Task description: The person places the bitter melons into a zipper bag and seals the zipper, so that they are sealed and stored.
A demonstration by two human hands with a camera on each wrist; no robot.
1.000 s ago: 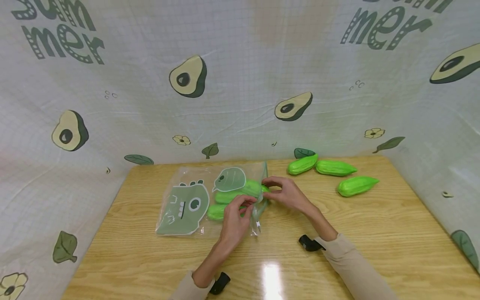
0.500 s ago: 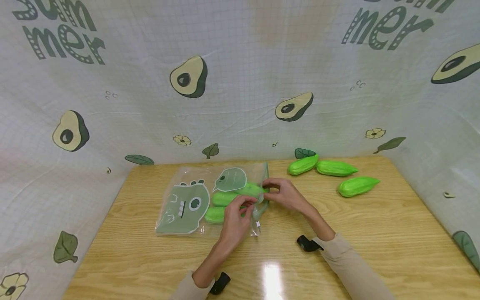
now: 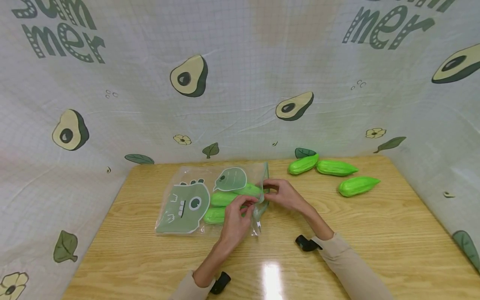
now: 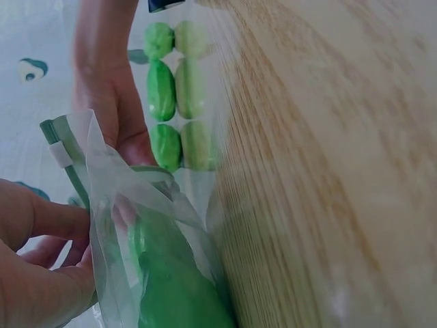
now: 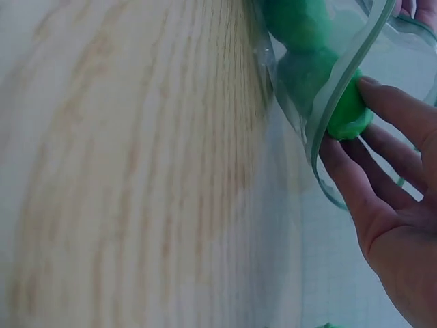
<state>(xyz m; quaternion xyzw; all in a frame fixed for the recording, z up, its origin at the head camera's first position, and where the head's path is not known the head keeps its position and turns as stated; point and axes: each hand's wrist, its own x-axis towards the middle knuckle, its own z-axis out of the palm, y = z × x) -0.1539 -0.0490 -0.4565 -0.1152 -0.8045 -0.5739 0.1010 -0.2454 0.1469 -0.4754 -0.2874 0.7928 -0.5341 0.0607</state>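
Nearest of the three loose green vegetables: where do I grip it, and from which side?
Probably around the plump middle of that nearest loose vegetable, from above, closing across its width: it lies on its side on the table, tapers to a point at the right, and touches no other vegetable.

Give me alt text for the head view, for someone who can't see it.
A person's left hand pinches the edge of a clear printed zip bag holding green vegetables; the right hand is at its open mouth. Three more green vegetables lie to the right on the wooden table, before an avocado-patterned cloth.
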